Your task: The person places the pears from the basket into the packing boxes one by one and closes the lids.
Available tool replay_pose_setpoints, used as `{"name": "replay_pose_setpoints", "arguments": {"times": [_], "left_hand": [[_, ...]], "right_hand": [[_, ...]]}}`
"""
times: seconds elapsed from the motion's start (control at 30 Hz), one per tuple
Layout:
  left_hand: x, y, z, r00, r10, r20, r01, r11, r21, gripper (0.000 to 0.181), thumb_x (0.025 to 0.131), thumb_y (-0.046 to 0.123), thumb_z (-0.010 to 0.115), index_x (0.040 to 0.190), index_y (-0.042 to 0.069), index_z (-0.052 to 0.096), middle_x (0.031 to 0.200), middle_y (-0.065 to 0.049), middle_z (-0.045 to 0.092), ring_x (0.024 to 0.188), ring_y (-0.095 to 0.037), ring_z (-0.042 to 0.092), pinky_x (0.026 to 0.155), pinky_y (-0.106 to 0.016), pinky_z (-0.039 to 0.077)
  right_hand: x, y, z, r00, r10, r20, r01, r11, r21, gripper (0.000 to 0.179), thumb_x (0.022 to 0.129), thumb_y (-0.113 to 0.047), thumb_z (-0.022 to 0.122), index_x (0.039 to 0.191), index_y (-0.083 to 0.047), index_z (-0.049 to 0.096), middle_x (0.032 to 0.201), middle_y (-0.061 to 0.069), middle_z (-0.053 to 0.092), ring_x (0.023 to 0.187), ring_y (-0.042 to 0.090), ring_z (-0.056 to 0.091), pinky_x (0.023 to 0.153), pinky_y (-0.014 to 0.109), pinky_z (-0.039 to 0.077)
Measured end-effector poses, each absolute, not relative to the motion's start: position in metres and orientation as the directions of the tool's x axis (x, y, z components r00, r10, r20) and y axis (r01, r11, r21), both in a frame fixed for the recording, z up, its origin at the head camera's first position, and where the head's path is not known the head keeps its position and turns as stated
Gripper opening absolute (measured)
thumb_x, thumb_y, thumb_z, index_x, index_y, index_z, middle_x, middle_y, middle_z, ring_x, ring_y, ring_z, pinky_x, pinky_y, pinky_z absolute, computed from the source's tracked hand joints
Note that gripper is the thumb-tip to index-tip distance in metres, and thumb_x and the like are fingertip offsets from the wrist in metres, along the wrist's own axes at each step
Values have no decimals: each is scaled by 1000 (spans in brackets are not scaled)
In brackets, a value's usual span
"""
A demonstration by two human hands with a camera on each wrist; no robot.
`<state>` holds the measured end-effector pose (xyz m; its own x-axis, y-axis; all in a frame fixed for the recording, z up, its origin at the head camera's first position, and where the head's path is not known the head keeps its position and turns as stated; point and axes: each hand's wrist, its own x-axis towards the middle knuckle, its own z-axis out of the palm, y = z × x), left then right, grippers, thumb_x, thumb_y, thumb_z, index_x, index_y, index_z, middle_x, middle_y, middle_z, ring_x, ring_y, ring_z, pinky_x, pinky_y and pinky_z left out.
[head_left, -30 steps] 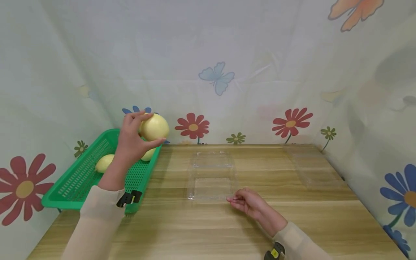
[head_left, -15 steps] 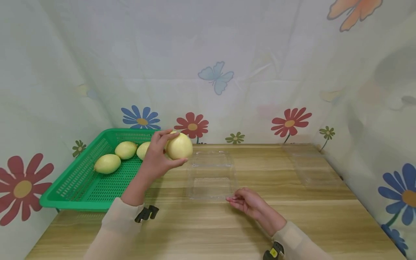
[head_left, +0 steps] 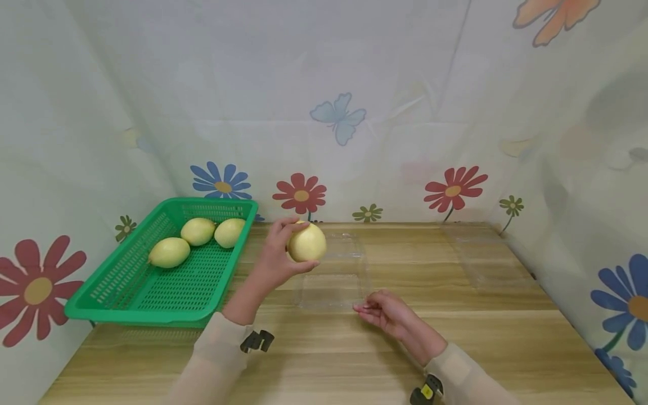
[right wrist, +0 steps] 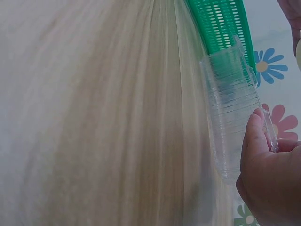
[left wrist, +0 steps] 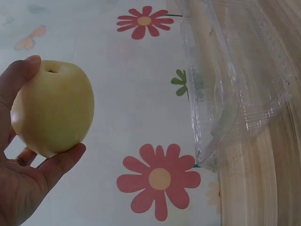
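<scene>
My left hand (head_left: 275, 256) holds a round, pale yellow pear (head_left: 309, 243) between thumb and fingers. Hand and pear are raised above the left part of a clear plastic clamshell box (head_left: 331, 292), whose lid is folded back. In the left wrist view the pear (left wrist: 59, 108) shows a small stem hollow, and the clear box (left wrist: 221, 80) stands apart from it. My right hand (head_left: 390, 318) pinches the box's near right corner; the right wrist view shows the thumb of this hand (right wrist: 268, 165) against the box wall (right wrist: 230, 103).
A green perforated basket (head_left: 197, 318) at the left bears 3 more pears (head_left: 169, 252) near its back. Another clear plastic container (head_left: 488, 259) lies at the table's far right. A flower-printed curtain (head_left: 405, 157) encloses the wooden table (head_left: 324, 360) at the back and sides.
The left hand has carried the pear rightward and down, from over the basket to above the clear box. The right hand has kept its place at the box corner.
</scene>
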<state>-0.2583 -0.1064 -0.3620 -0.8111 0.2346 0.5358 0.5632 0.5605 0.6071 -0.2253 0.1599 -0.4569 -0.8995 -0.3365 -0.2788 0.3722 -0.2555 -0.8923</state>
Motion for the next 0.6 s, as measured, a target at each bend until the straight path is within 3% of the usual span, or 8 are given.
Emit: {"name": "replay_pose_setpoints", "arguments": {"times": [0.6], "left_hand": [[-257,-79,-384,-890,238,390,456,485,746,71,76,12,90,139,5,58,144,-20,46,128,-40,54,99,-56,57]], "right_hand": [[-226,159,-457,-898,-336,-285,380,-259,-888,25,99,4,36,87,-4,56,74,-1,72,78,6,75,76,17,61]]}}
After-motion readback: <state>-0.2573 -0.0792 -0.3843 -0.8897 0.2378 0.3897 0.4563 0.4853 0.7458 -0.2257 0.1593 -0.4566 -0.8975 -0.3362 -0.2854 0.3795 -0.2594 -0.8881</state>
